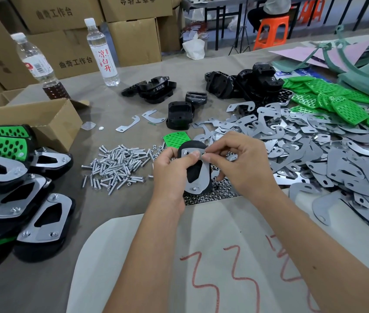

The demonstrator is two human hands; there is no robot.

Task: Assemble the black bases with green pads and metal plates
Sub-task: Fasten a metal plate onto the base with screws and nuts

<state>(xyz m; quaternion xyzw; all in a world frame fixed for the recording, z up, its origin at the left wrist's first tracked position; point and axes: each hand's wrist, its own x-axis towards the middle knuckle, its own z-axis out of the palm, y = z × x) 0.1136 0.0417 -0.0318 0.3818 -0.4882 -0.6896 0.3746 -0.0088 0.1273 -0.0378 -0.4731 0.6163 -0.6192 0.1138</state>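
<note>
In your hands: your left hand [170, 175] grips one black base [193, 175] with a metal plate [199, 170] on it; your right hand [237, 163] pinches the plate's top edge.
Bottles: two [102, 53], back left.
Finished assemblies: a stack [20, 188], too overlapped to count.
Loose parts: screws [118, 166], plates [314, 154], green pads [337, 100], black bases [246, 84], uncounted heaps.
Surface: grey table [32, 279].
Room: cardboard boxes [133, 41], orange stool [271, 30].

Left hand [167, 175] grips a black base [193, 172] while right hand [240, 163] pinches its metal plate [198, 177].
</note>
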